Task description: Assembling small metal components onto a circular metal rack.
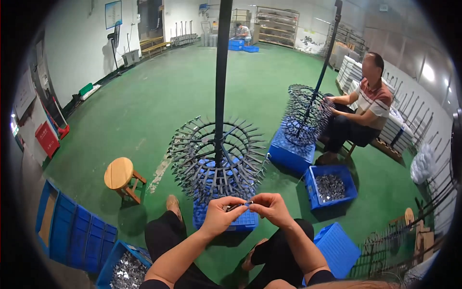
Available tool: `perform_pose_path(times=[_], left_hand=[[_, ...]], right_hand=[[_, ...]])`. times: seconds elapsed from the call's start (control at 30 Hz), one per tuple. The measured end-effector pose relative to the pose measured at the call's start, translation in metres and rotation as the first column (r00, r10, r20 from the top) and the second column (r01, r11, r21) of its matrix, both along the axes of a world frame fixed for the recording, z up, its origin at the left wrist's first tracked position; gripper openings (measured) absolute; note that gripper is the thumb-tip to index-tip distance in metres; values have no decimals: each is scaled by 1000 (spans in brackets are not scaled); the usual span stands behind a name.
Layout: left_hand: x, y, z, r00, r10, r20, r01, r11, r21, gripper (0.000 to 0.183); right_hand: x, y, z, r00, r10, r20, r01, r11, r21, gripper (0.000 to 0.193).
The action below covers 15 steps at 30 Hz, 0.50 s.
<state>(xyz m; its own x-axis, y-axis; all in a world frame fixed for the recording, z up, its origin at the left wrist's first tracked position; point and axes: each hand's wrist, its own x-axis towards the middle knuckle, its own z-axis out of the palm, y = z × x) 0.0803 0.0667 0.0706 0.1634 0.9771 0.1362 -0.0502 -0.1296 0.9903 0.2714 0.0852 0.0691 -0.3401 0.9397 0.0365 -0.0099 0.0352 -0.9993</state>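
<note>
My left hand [222,214] and my right hand [271,208] meet in front of me, fingertips pinched together. Between them is a small shiny metal piece [248,203], partly covered by the fingers; its exact kind cannot be made out. Just beyond my hands stands a round dark rack [219,159] with rings of many outward prongs around a tall black pole [222,72]. Beneath the rack is an upturned blue crate [245,222]. Down by my left leg, a blue bin [108,269] holds many small silvery metal pieces [128,272].
A co-worker [370,101] sits at right by a second pronged rack [303,115] on a blue crate [291,151]. Another blue bin [313,195] of metal pieces stands nearby. A wooden stool [119,173] is at left, stacked blue crates [79,236] lower left, a blue crate [337,250] lower right.
</note>
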Motion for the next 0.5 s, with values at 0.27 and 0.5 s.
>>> perform_pose_path(times=[0.27, 0.5], left_hand=[[10, 31, 9, 977, -6, -212, 17, 999, 48, 16], [0, 131, 60, 582, 74, -810, 229, 941, 251, 22]], right_hand=[[0, 6, -2, 943, -297, 150, 237, 916, 322, 6], [0, 28, -8, 738, -574, 353, 245, 717, 653, 5]])
